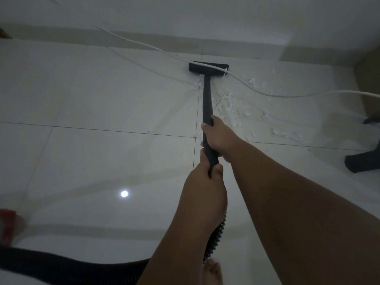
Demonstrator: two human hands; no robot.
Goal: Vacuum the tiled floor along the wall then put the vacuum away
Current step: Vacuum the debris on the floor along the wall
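Both hands grip black wand (206,99): right hand (221,138) ahead, left hand (205,182) behind. Nozzle (208,68) flat on tile floor (92,99) near wall (205,17), white cord (246,87) draped over it. White scraps (226,101) beside wand.

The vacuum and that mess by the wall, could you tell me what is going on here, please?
A person is vacuuming a tiled floor. Both hands grip the black vacuum wand: the right hand further down it, the left hand behind, near the ribbed hose. The floor head sits close to the wall, with a white cable lying across it. White scraps are scattered on the tiles to the right of the wand, not yet picked up.
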